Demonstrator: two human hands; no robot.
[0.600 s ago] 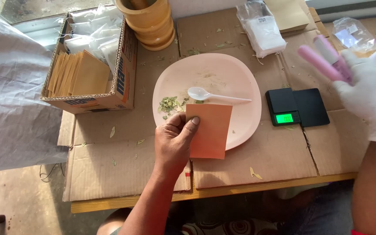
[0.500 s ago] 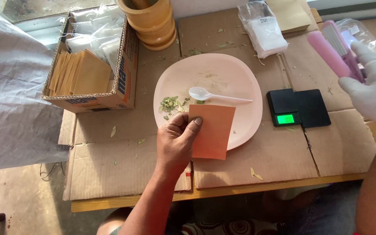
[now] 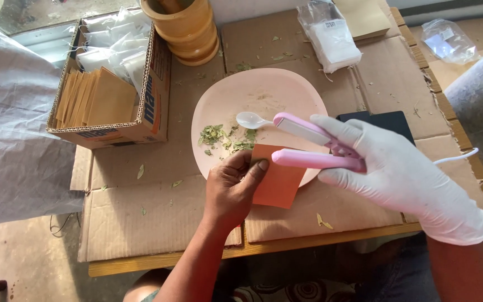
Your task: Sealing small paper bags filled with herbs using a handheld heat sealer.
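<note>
My bare left hand (image 3: 230, 187) pinches a small orange paper pouch (image 3: 278, 182) at the near rim of a pink plate (image 3: 225, 100). My right hand (image 3: 401, 176), in a white glove, grips a pink two-armed heat sealer (image 3: 308, 145) with its arms apart, the tips reaching over the pouch's top edge. A white cord trails from the sealer toward the right. On the plate lie a white plastic spoon (image 3: 252, 119) and a small heap of crushed green leaves (image 3: 222, 137).
A cardboard box (image 3: 107, 106) of tan pouches and clear bags stands at the left. A stack of wooden bowls (image 3: 185, 28) sits behind the plate, a bag of white pouches (image 3: 331, 36) further right. A black scale (image 3: 389, 120) lies partly under my right hand. Cardboard sheets (image 3: 152, 218) cover the table.
My right hand has swung in from the right edge with the pink sealer and now holds it over the top of the pouch. My left hand has barely moved.
</note>
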